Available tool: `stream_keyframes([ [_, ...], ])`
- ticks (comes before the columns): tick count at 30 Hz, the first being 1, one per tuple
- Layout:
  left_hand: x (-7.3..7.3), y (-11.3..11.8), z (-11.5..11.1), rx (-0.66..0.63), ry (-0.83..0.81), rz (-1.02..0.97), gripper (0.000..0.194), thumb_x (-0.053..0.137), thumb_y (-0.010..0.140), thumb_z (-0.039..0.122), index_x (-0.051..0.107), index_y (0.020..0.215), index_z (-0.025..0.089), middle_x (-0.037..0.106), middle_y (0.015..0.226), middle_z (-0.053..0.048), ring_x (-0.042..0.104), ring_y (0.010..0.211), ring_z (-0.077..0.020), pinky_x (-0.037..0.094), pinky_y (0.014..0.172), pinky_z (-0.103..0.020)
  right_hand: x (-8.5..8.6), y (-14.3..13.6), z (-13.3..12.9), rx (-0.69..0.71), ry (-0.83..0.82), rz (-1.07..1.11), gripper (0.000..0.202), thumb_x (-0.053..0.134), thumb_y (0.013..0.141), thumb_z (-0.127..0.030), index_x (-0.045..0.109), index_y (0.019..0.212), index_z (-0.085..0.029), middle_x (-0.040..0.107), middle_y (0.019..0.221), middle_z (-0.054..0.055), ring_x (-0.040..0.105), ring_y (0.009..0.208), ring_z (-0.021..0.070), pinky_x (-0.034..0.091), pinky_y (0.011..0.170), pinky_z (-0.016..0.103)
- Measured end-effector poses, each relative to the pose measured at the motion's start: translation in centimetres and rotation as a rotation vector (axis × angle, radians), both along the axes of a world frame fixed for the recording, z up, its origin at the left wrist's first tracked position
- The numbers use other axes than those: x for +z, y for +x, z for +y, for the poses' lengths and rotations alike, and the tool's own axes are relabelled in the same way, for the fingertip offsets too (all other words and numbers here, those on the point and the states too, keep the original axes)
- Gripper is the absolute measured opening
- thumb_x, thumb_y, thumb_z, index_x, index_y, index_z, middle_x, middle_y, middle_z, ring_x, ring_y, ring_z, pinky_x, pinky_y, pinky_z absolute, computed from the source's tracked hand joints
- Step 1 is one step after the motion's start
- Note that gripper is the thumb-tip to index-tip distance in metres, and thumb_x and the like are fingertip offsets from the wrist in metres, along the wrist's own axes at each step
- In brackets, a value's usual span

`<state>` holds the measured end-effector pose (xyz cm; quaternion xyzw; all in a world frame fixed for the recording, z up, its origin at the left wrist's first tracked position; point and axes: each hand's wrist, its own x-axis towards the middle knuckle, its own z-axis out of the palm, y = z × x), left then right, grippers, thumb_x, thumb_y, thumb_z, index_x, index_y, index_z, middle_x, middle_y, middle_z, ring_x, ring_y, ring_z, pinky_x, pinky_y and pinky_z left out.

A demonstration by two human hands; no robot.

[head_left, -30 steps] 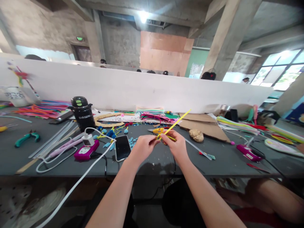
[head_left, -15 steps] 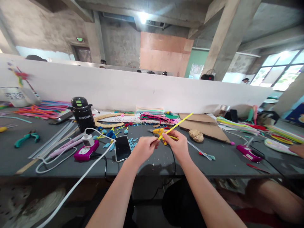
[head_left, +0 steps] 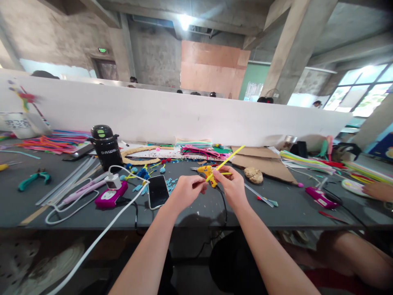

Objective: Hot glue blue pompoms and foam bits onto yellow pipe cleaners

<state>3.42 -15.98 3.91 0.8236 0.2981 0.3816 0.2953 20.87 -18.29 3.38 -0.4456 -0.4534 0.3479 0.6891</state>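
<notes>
Strip (head_left: 231, 156), slim and bright yellow, in the air over the grey desk (head_left: 288, 215), slanting up and away to the right, far tip free on all sides. Pinched near the lower end by the fingers of the left hand (head_left: 188, 189); grasped a little higher between thumb and fingers of the right hand (head_left: 231, 184). Another short yellow length jutting out beside the right hand; cannot tell whether part of the same piece. Between the two hands, a narrow gap; just beyond, partly behind the strip, a yellow glue gun (head_left: 204, 169) lying nozzle to the left, black cord (head_left: 226, 207) running down to the front edge. Nearer, a stretch of bare grey surface as far as that edge, crossed by both forearms (head_left: 153, 246). Left of the left hand, tighter room: blue scraps (head_left: 172, 184), a dark-screened phone (head_left: 158, 192), then a purple power strip (head_left: 111, 196) and an upright black bottle (head_left: 107, 153). Close by the right hand, a clear stick (head_left: 258, 194) lying aslant; past that, a tan lump (head_left: 254, 175) near flat cardboard (head_left: 273, 169). Farther back, a pink bundle (head_left: 202, 151) before a long white partition (head_left: 196, 114), bounding the desk's rear. Far right, well apart, another person's hand (head_left: 377, 191) on a pale flat piece (head_left: 351, 186).
</notes>
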Motion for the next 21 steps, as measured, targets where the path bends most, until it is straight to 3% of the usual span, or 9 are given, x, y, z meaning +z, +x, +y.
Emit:
stream_keyframes([
  [4, -0.13, -0.07, 0.12, 0.016, -0.083, -0.036, 0.024, 0.053, 0.09, 0.029, 0.068, 0.075, 0.018, 0.071, 0.072, -0.002, 0.066, 0.066, -0.0144, 0.046, 0.065, -0.022, -0.33, -0.39, 0.29, 0.083, -0.018, 0.041, 0.049, 0.08, 0.071, -0.042, 0.056, 0.108, -0.021, 0.072, 0.086, 0.001, 0.067, 0.069, 0.0137, 0.054, 0.07, 0.029],
  [8, -0.13, -0.15, 0.17, 0.044, -0.083, -0.036, 0.024, 0.054, 0.089, 0.029, 0.069, 0.074, 0.017, 0.07, 0.07, -0.001, 0.066, 0.064, -0.0132, 0.045, 0.064, -0.021, -0.45, -0.83, 0.3, 0.166, -0.077, -0.022, 0.041, 0.076, 0.074, -0.047, 0.064, 0.098, -0.016, 0.071, 0.081, 0.005, 0.065, 0.066, 0.0143, 0.052, 0.064, 0.027],
  [14, -0.2, -0.16, 0.33, 0.108, -0.069, 0.002, 0.021, 0.058, 0.085, 0.029, 0.071, 0.073, 0.017, 0.069, 0.065, -0.001, 0.062, 0.061, -0.0133, 0.043, 0.06, -0.022, -0.62, -0.64, 0.23, 0.181, -0.121, -0.158, 0.035, 0.071, 0.078, -0.049, 0.066, 0.074, -0.015, 0.063, 0.061, 0.001, 0.054, 0.053, 0.0118, 0.043, 0.052, 0.024],
  [21, -0.29, -0.2, 0.42, 0.05, -0.152, 0.001, 0.023, 0.058, 0.084, 0.031, 0.068, 0.07, 0.016, 0.067, 0.063, -0.001, 0.06, 0.059, -0.0132, 0.042, 0.058, -0.023, -0.51, -0.5, 0.13, 0.173, -0.056, -0.264, 0.026, 0.066, 0.083, -0.043, 0.067, 0.082, -0.016, 0.064, 0.068, 0.001, 0.057, 0.059, 0.0138, 0.045, 0.056, 0.026],
])
